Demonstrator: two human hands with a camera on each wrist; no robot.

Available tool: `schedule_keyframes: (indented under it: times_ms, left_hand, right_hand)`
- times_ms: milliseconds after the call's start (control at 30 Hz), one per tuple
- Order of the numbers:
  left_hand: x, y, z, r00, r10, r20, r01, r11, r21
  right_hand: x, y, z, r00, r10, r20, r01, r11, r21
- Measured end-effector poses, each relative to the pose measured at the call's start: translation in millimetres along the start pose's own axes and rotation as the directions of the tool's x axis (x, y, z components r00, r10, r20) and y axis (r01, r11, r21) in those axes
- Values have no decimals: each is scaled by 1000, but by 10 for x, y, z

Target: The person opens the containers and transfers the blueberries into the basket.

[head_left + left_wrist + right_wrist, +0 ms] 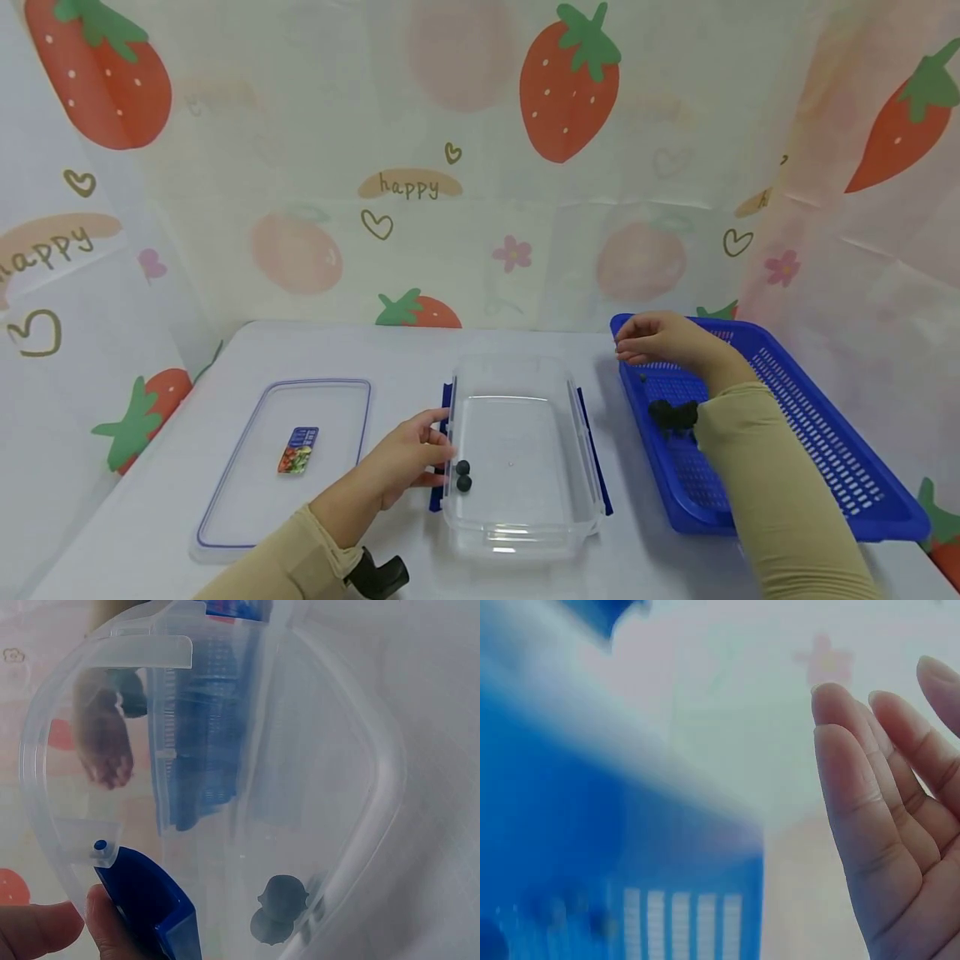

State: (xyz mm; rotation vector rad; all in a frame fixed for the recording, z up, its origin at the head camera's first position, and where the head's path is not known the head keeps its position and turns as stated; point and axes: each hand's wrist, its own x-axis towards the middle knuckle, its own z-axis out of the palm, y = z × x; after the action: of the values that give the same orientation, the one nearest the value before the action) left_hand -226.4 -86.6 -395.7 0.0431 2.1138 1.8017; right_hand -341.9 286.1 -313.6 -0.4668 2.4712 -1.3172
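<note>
A clear plastic container [517, 450] with blue side latches stands mid-table. Two dark round balls, like blueberries [463, 475], lie inside against its left wall. My left hand [405, 458] holds the container's left rim, thumb and fingers at the blue latch [150, 900]; the same berries [279, 909] show through the plastic in the left wrist view. My right hand [663, 343] is raised over the far left corner of a blue basket [840, 442], fingers fairly straight with nothing visible in them. In the basket lies a dark cluster of berries [672, 414], partly hidden by the sleeve.
Left of the container, a clear lid [247, 500] with a blue-purple seal lies flat, bearing a colourful label [298, 451]. A strawberry-patterned sheet [480, 250] stands behind the white table [405, 567].
</note>
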Motion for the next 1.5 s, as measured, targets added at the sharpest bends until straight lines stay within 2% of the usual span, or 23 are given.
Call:
schedule_keyframes:
  times_ms: [267, 500, 633, 800, 1000, 1100, 1367, 1500]
  left_hand:
    - [19, 1, -8, 1000, -1, -5, 1, 1000, -2]
    - [12, -4, -5, 1000, -6, -9, 6, 1000, 2]
    - [-2, 15, 5, 1000, -5, -8, 5, 1000, 2]
    - [-8, 31, 8, 1000, -20, -14, 20, 1000, 4]
    - [-2, 22, 7, 1000, -22, -10, 22, 1000, 3]
    - [9, 6, 5, 1000, -16, -2, 16, 1000, -1]
    - [7, 7, 1, 1000, -14, -3, 14, 1000, -17]
    - [-6, 22, 9, 1000, -8, -8, 8, 1000, -15]
  right_hand:
    - [325, -358, 505, 994, -36, 107, 39, 999, -24]
    - [566, -555, 976, 973, -26, 231, 37, 998, -42]
    - [642, -633, 1204, 955, -9, 296, 29, 997, -65]
    - [691, -727, 1450, 915, 10, 404, 9, 999, -44]
    - [767, -675, 1674, 884, 58, 464, -84, 996, 34]
    - [806, -585, 1759, 877, 102, 469, -127, 992, 21]
    - [849, -474, 1883, 856, 142, 497, -141, 989, -40]
    - [862, -439, 1922, 852, 150, 501, -140, 988, -59]
